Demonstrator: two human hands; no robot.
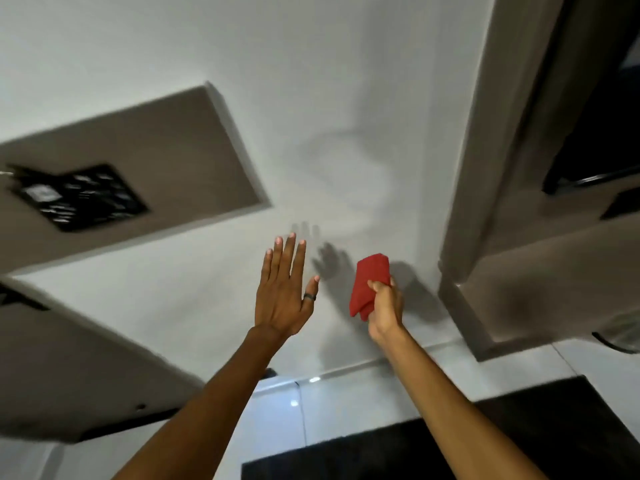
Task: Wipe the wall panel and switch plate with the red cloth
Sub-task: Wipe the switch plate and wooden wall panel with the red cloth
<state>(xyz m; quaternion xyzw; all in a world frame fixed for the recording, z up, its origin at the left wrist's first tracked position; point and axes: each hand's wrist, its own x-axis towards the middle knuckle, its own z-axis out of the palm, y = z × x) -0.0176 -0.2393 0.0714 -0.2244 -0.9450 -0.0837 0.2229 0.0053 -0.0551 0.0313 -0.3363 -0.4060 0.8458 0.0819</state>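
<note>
Evidently the red cloth was soft and light: it drooped in folds from the right hand, whose fingers were pinched around its lower edge, held up near the white wall. Left hand was empty, fingers spread flat. The brown wall panel with its black switch plate sat well apart, upper left. Bunching it into the palm would likely give firmer wiping pressure.

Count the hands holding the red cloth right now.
1. The right hand grips the folded red cloth near the white wall. The left hand is open and empty, beside it.
</note>
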